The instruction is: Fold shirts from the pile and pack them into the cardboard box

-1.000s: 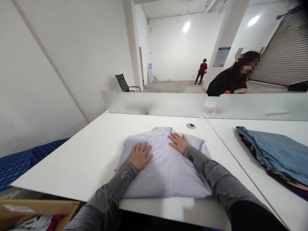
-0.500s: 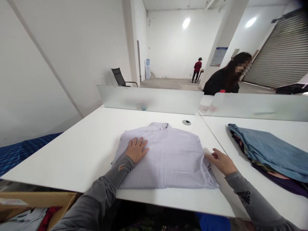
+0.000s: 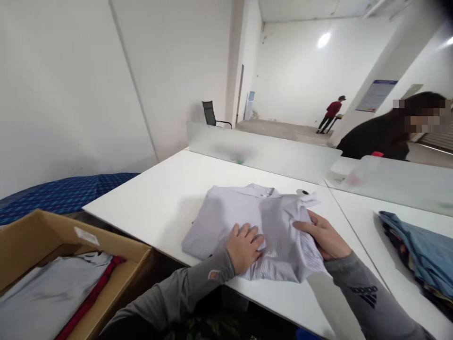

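Note:
A pale lilac shirt with thin stripes (image 3: 226,208) lies folded on the white table (image 3: 155,189), its collar towards the far side. My left hand (image 3: 244,248) rests flat on the shirt's near part, fingers spread. On the right, my right hand (image 3: 323,233) grips the shirt's side, thumb on top and the other fingers beneath. That side is lifted off the table and bunched into creases. The fingers under the cloth are partly hidden.
To the lower left stands a cardboard box (image 3: 141,257) holding grey and red clothes. A pile of folded clothes with denim on top (image 3: 424,245) lies at the right. Frosted dividers (image 3: 262,146) edge the table's far side; a person in black (image 3: 378,132) is beyond them.
My right hand has taken hold of the shirt's right side and raised it, folding it inward. My left hand has moved to the near middle of the shirt. The view has turned left.

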Available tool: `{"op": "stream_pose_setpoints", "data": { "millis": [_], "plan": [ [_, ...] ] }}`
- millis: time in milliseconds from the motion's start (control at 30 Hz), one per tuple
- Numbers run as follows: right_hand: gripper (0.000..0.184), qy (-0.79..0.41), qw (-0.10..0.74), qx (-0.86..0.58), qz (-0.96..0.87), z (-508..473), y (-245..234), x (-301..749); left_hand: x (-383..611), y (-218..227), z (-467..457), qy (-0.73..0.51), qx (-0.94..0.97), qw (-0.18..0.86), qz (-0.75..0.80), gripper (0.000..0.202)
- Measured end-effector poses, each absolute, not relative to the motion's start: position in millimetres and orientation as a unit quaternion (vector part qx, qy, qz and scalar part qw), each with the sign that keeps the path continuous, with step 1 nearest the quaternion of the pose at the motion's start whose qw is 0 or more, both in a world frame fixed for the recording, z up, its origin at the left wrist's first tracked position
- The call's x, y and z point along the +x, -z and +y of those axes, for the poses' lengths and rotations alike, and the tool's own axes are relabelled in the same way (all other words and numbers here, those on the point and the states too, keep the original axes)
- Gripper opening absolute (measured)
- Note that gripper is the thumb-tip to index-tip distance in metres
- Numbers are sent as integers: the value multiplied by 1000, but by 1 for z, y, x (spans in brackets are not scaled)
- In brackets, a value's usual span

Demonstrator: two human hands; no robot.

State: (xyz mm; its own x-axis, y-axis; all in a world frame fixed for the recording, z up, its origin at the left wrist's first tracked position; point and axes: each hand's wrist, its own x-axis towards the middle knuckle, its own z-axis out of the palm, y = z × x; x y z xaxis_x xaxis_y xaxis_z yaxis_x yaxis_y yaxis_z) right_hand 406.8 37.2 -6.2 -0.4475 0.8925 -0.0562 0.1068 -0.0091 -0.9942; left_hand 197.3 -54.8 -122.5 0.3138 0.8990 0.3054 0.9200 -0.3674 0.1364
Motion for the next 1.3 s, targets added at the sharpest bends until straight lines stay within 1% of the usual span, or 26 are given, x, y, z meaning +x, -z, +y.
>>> {"op": "stream_pose_setpoints", "data": {
  "millis": [100, 200, 233, 267, 333, 367, 400, 467, 533, 567, 633, 733, 833, 900, 933, 1000, 1033, 1067, 1100, 1133, 1167, 1200, 1233, 1267, 1300],
  "plan": [
    [40, -505, 316, -345, -725, 34, -2, 332, 189, 122, -75, 170, -811, 2, -560, 49],
    [32, -402, 286, -296, -818, 31, 21, 257, 174, 125, -98, 193, -802, -36, -565, 41],
    [33, -387, 271, -284, -834, 30, 34, 236, 168, 126, -106, 203, -796, -48, -568, 39],
    [38, -392, 251, -275, -841, 29, 46, 218, 162, 127, -114, 210, -789, -60, -574, 39],
    [54, -415, 213, -276, -841, 28, 68, 195, 149, 128, -129, 212, -775, -94, -588, 39],
    [60, -408, 206, -284, -843, 30, 76, 190, 143, 128, -136, 211, -768, -112, -594, 40],
    [63, -376, 208, -290, -855, 34, 82, 189, 138, 128, -142, 213, -763, -129, -596, 41],
    [60, -241, 203, -280, -907, 45, 87, 197, 132, 128, -149, 242, -757, -154, -587, 46],
    [55, -96, 149, -253, -951, 57, 89, 210, 131, 129, -151, 310, -724, -165, -593, 51],
    [54, -46, 112, -246, -962, 60, 90, 216, 132, 129, -150, 353, -688, -166, -611, 49],
    [53, 12, 60, -258, -964, 61, 96, 227, 134, 130, -147, 430, -582, -158, -672, 40],
    [52, 44, 68, -281, -956, 46, 106, 240, 133, 129, -146, 469, -459, -119, -745, 38],
    [50, 15, 106, -269, -957, 32, 112, 258, 126, 124, -153, 422, -464, -71, -775, 22],
    [47, -29, 170, -255, -952, 33, 111, 281, 119, 121, -163, 381, -474, -51, -792, 13],
    [46, -46, 219, -264, -938, 39, 109, 294, 115, 121, -169, 370, -468, -38, -802, 11],
    [46, -65, 322, -352, -877, 57, 103, 325, 107, 121, -179, 377, -441, -5, -814, 8],
    [47, -83, 351, -422, -832, 69, 100, 339, 104, 122, -183, 395, -422, 10, -816, 7],
    [49, -127, 347, -494, -787, 80, 97, 351, 101, 124, -186, 418, -397, 17, -817, 8],
    [49, -205, 318, -546, -748, 92, 94, 361, 98, 125, -188, 442, -369, 3, -818, 13],
    [50, -295, 281, -579, -706, 102, 91, 367, 97, 126, -190, 466, -332, -41, -819, 19],
    [49, -391, 240, -587, -667, 111, 88, 369, 97, 127, -190, 493, -285, -115, -814, 27],
    [49, -475, 207, -579, -630, 118, 86, 368, 98, 128, -189, 521, -228, -213, -794, 35],
    [48, -534, 188, -569, -597, 124, 83, 364, 100, 129, -187, 549, -165, -315, -756, 42],
    [47, -566, 176, -566, -573, 128, 82, 358, 104, 129, -185, 575, -105, -403, -704, 47],
    [47, -571, 177, -565, -569, 132, 81, 350, 108, 129, -183, 598, -57, -467, -649, 51]
  ]
}}
